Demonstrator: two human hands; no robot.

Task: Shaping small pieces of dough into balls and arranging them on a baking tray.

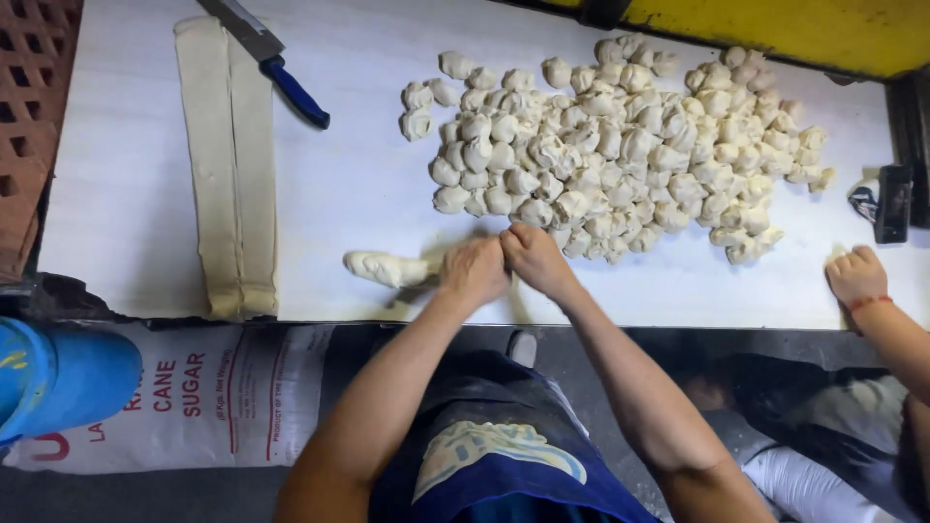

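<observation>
both forearms angle in from below, knuckles up, wrists nearly meeting at the near edge of the white surface. the left hand has its grip closed around the end of a dough roll that trails off to the left, flat on the surface. the right hand presses against the left, fingers curled tight at the same end. just beyond lies the heap of dough pieces. a co-worker's hand rests far right.
</observation>
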